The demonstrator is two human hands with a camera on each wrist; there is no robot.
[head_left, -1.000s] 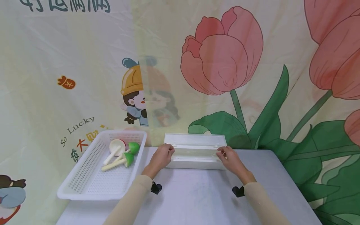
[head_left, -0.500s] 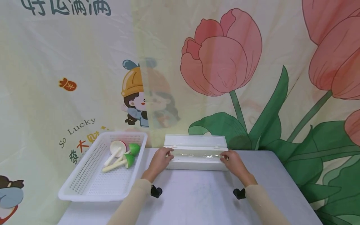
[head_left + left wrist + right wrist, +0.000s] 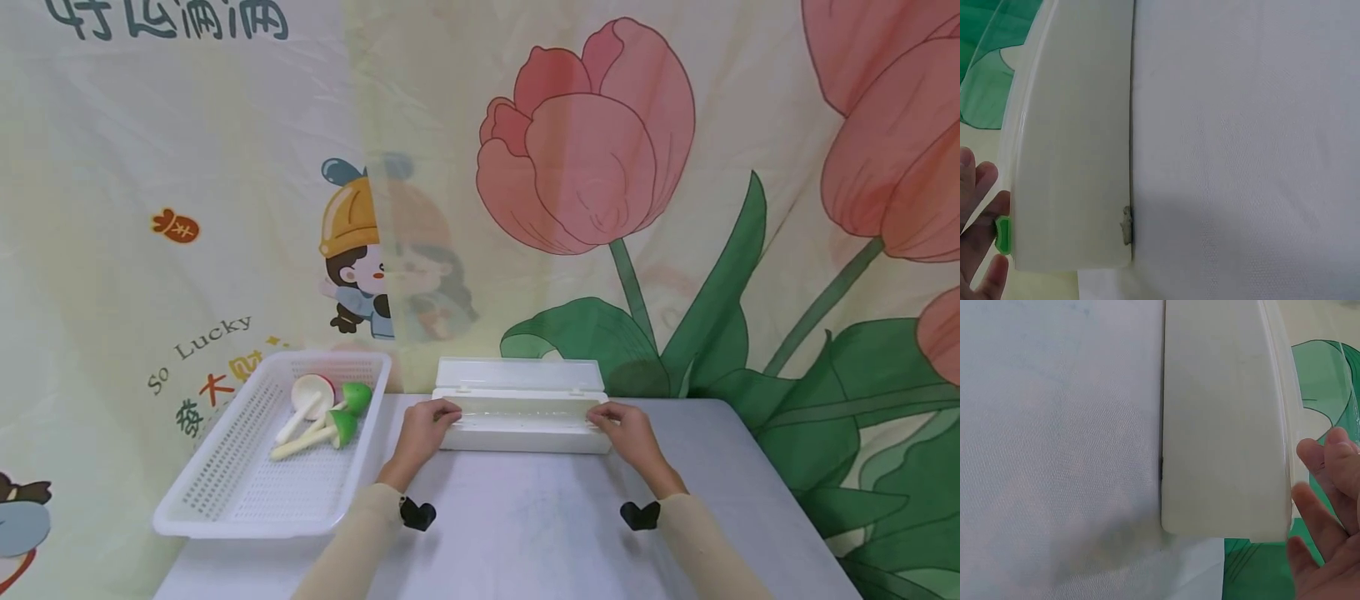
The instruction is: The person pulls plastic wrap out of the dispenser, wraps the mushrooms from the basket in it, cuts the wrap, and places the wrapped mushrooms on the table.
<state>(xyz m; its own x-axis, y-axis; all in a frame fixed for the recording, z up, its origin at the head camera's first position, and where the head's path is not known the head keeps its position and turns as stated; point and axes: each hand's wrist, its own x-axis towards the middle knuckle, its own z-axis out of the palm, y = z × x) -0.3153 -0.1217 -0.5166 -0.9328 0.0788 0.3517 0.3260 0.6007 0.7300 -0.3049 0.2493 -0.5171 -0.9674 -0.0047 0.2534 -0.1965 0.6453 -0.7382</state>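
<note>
A long white cling film dispenser (image 3: 525,440) stands at the back of the table, its clear lid (image 3: 517,373) tipped up against the backdrop. Across its top lies a strip of clear cling film (image 3: 525,413) with small glints. My left hand (image 3: 426,429) pinches the film at the left end, and my right hand (image 3: 632,429) does the same at the right end. In the left wrist view a small green tab (image 3: 1003,235) shows beside the lower fingers. In the right wrist view the lower fingers (image 3: 1319,519) lie along the dispenser's edge.
On the left stands a white perforated basket (image 3: 247,500) holding several mushroom-shaped pieces, two of them with green caps (image 3: 345,427) and one with a red rim (image 3: 313,395). Behind the white-covered table (image 3: 525,533) hangs a printed cloth (image 3: 225,125) with tulips.
Both hands have come down from near the lid's hinge to the front of the dispenser and moved slightly apart. The film between them looks smoother than half a second ago.
</note>
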